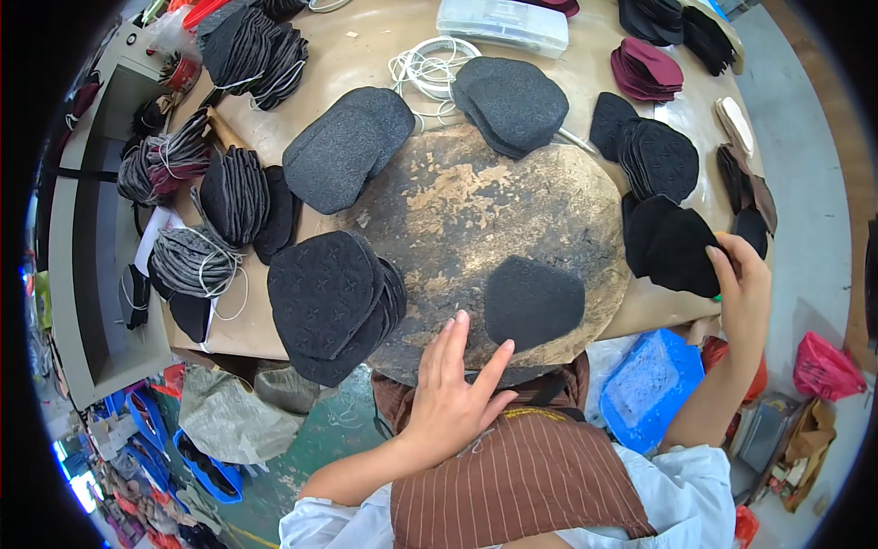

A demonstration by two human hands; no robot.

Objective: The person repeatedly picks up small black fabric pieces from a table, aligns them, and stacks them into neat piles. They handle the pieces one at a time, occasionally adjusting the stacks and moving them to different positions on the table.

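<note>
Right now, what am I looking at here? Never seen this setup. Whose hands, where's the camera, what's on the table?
No machine here: a person works with bare hands. The one picture comes from a fisheye camera worn on the person's head, looking down, so straight edges bend near the rim. The left hand rests open at the near edge of a worn, stained work board, close to a single dark felt piece. The right hand reaches to a stack of black pieces at the right and touches its edge. More stacks of dark cut pieces ring the table, with tied bundles at the left and maroon pieces farther back. A striped brown apron shows below.
</note>
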